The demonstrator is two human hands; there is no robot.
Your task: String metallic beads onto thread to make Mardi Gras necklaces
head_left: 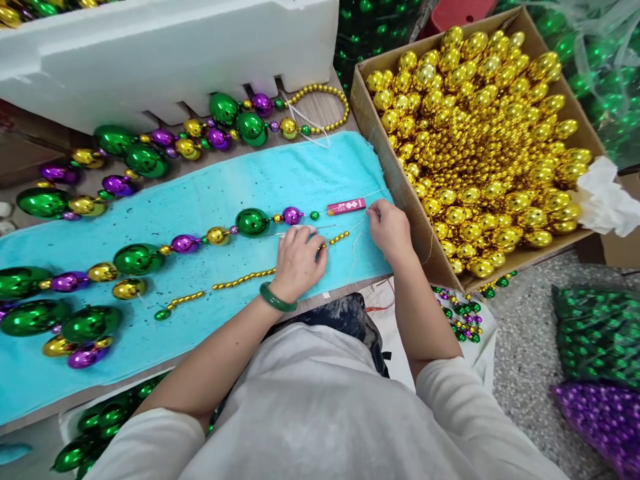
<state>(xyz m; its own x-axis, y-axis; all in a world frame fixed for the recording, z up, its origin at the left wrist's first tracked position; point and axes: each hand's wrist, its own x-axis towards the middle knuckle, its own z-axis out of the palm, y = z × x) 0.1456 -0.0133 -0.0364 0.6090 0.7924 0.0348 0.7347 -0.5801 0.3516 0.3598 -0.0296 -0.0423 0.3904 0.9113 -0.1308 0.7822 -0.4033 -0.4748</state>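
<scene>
so, the right hand (pixel 388 230) pinches a thread (pixel 357 223), hemmed by the carton (pixel 393 172); apart, the left hand (pixel 299 263), grip unclear, partly covers a gold bead string (pixel 245 277) below bigger beads (pixel 139 259) on the towel (pixel 310 170).

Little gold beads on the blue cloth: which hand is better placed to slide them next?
Probably the left hand: it lies over the gold bead row, with beads showing on both sides. The right hand is beyond the row's end, seeming to pinch a thin thread.
</scene>
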